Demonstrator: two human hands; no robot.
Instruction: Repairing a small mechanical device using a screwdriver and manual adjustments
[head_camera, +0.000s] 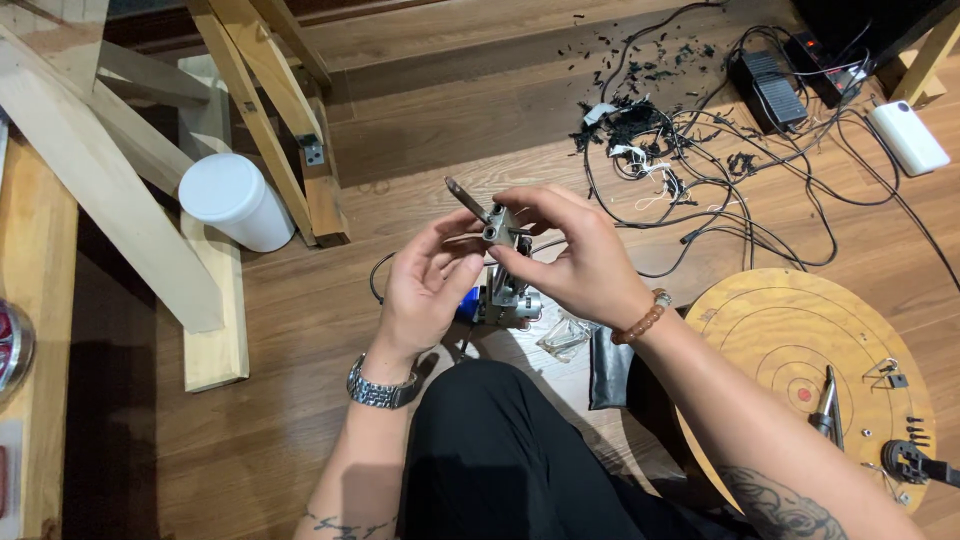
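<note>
A: Hands at frame centre. What does each grip?

B: The left hand (425, 285) cups and pinches a small metal assembly (500, 228) from the left; the right hand (580, 262) closes on it from the right, thumb and fingertips pressed to its upper part. A thin metal arm (465, 198) projects from it toward the upper left.

A: Location of the assembly?

B: Mid-frame, held in the air above the wooden floor (300, 330), directly over a second metal unit with a blue part (497, 300) that sits lower, just below the hands.

A: Progress?

B: Judged from the layout, the work is part-way. Small black screws (914, 430), a metal clip (885, 372) and a pen-like driver (827, 405) lie loose on the round wooden board (760, 320) at lower right, so parts remain unfitted.

A: Unclear items?

B: The fingers cover the contact point, so which part is being turned or seated cannot be told. The link between the held assembly and the lower unit is hidden. The black part (915, 462) at the right edge is cut off. The tangled black cables (720, 190) at upper right cannot be traced.
</note>
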